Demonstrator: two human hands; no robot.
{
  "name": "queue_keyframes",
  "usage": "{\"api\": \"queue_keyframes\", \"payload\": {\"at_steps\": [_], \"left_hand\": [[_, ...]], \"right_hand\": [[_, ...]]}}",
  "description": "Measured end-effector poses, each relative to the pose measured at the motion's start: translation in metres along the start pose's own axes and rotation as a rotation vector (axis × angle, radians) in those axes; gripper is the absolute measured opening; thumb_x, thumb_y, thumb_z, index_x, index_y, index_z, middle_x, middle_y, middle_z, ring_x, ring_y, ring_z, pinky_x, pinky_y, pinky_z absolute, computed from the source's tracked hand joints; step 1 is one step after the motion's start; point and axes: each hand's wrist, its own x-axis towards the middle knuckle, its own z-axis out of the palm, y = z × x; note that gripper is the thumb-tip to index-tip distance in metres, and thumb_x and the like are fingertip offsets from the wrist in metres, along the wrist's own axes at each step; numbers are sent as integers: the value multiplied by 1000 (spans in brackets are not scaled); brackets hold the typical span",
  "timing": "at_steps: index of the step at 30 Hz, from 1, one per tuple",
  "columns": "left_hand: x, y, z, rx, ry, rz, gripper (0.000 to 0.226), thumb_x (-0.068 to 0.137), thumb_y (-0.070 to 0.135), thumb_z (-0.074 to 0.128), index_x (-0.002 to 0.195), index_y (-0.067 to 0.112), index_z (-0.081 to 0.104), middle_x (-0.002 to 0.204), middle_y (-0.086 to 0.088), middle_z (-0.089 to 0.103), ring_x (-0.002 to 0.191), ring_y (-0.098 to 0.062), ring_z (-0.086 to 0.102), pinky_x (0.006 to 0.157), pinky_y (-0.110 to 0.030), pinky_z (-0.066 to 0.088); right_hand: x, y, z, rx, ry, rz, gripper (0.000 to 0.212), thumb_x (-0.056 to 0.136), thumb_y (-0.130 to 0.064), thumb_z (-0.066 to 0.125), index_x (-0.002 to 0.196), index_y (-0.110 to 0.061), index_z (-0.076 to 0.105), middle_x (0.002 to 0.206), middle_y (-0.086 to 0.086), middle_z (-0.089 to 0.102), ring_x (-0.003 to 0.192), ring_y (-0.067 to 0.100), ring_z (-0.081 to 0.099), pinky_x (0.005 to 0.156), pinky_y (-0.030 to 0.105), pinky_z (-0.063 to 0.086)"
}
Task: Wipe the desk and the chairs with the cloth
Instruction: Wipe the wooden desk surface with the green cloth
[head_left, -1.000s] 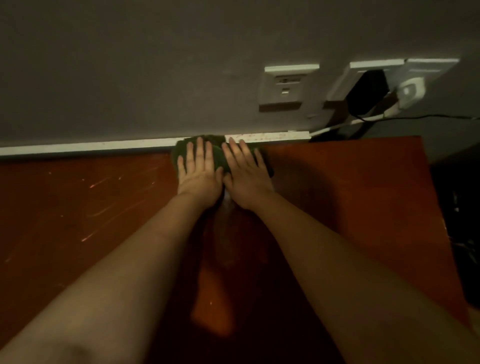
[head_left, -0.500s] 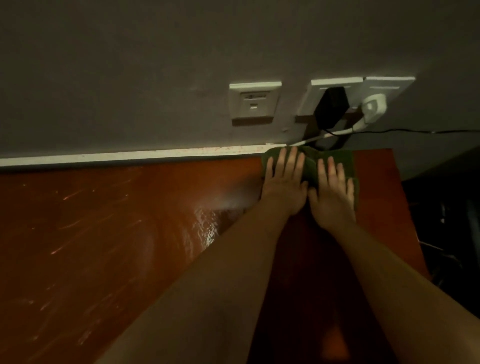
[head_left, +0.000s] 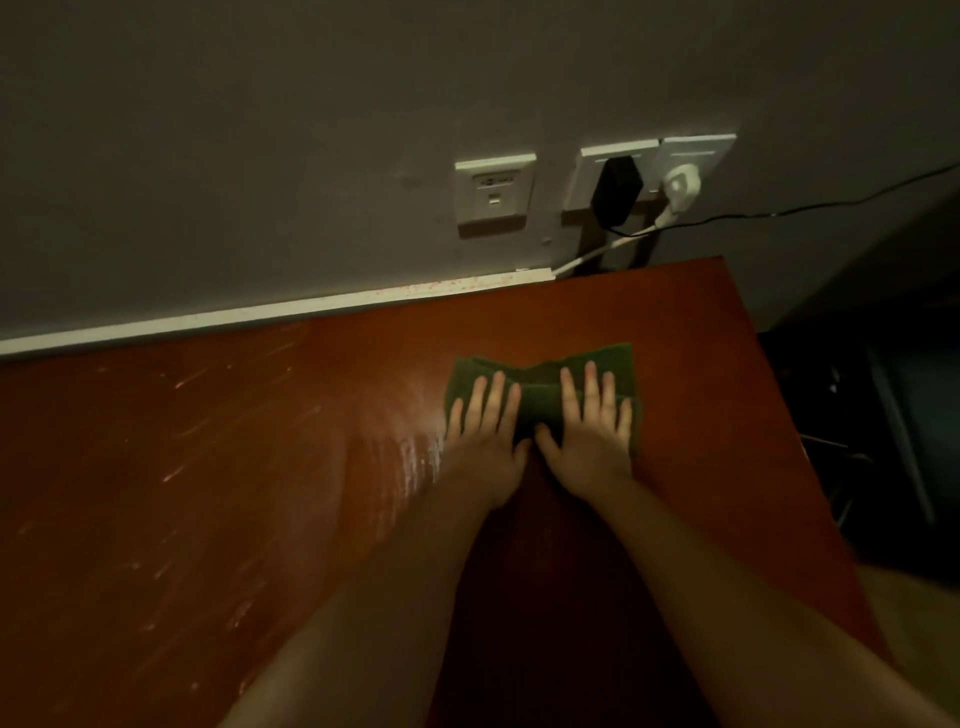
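The left grip (head_left: 485, 441) lies flat on the left half of a folded green cloth (head_left: 540, 400), fingers straight and slightly spread. It is released, pressing down rather than clenched round anything. The right grip (head_left: 589, 436) does the same on the right half, palm down, fingers straight. The two thumbs nearly meet at the near edge of the cloth, and a ridge of fabric bunches up between the hands.

The cloth sits on the reddish-brown bench (head_left: 208, 493), towards its far right part. It is apart from the back edge and short of the right-hand edge. Just left of the left grip a pale wet smear (head_left: 415, 457) shines on the surface, and fainter streaks and scratches catch the light further left.

A white strip (head_left: 260, 314) speckled with red runs along the back of the bench where it meets the grey wall (head_left: 260, 130). On the wall above is a white socket plate (head_left: 495, 193) with a small mark on its face that is too blurred to read. To its right a black plug (head_left: 616, 189) and a white plug (head_left: 681, 188) sit side by side in two more plates. A white cable (head_left: 597, 254) drops towards the bench corner, and a thin black cable (head_left: 831, 200) trails off right.
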Motion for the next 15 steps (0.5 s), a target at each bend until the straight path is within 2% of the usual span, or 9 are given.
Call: {"api": "queue_keyframes", "payload": {"at_steps": [3,6,8,11,15], "left_hand": [[-48,-17,12,-2,2,-46,67,101,50,18,155,20,-8,162,-3,-17,149,-22,-15,121,-44,-4],[-91,-29,21,18,-50,-71,68,103,48,22,155,18,-11,160,-4,-22,148,-23,-19,121,-44,-2],[-118,-35,28,24,-102,-90,70,103,49,21,153,18,-16,158,-3,-28,146,-23,-24,121,-43,-5],[-159,-42,46,23,-134,-95,71,102,50,20,152,18,-19,156,-3,-32,144,-22,-28,120,-43,-9],[-216,-50,71,24,-162,-88,71,102,50,20,150,19,-22,154,-3,-36,143,-22,-32,119,-44,-12]], "right_hand": [[-46,-21,20,17,-11,-44,89,78,-70,2,155,-26,-9,162,7,-18,148,27,-17,114,49,-13],[-88,-37,39,15,-21,-79,89,79,-69,2,155,-25,-9,162,6,-18,148,27,-19,113,48,-16],[-116,-48,50,11,-35,-89,84,85,-68,8,154,-25,-13,160,6,-24,146,26,-24,112,47,-19],[-160,-62,68,20,-56,-97,81,96,-61,26,152,-24,-18,158,5,-29,144,25,-29,114,48,-18],[-221,-76,96,34,-67,-125,80,97,-60,27,147,-25,-25,154,4,-35,142,23,-34,114,48,-20]]}}
